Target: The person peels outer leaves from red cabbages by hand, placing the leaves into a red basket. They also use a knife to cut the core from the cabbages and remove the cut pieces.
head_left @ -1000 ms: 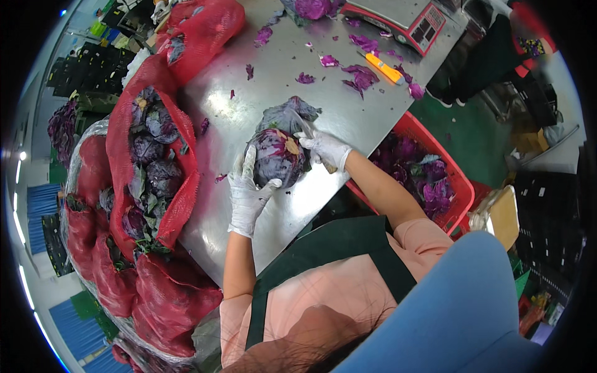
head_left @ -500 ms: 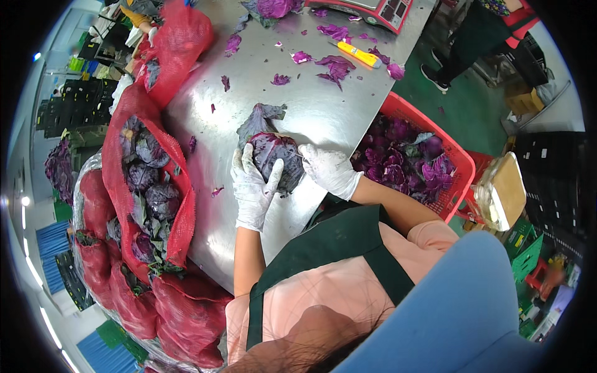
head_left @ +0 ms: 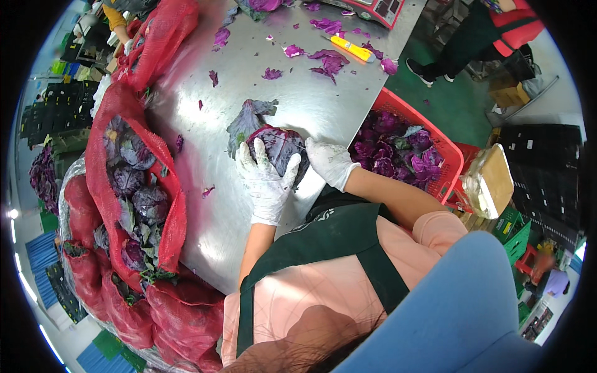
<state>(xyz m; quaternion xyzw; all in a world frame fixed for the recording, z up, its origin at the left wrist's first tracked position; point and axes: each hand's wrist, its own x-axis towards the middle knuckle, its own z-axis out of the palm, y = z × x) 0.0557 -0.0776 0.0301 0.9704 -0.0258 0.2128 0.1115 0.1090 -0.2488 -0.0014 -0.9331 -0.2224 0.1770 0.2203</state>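
A red cabbage [head_left: 281, 147] sits on the steel table in front of me, with a loose dark outer leaf [head_left: 247, 121] spreading out behind its left side. My left hand [head_left: 266, 186], in a stained white glove, grips the head's near left side, fingers over the top and thumb along the front. Against its right side rests my gloved right hand [head_left: 331, 163]. Those fingers are curled in at the cabbage's edge, and their tips are partly hidden.
Purple leaf scraps [head_left: 329, 62], a yellow utility knife [head_left: 352, 48] and a red scale [head_left: 380, 11] lie farther back. Red mesh sacks of cabbages [head_left: 177, 217] line the left. A red crate [head_left: 457, 171] holding purple cabbages stands right. Another person [head_left: 463, 43] stands beyond.
My left hand has shifted farther over the cabbage's top, its fingers reaching toward the outer leaf. My right hand has turned slightly, its fingers curled lower at the edge. The whole view has shifted a little.
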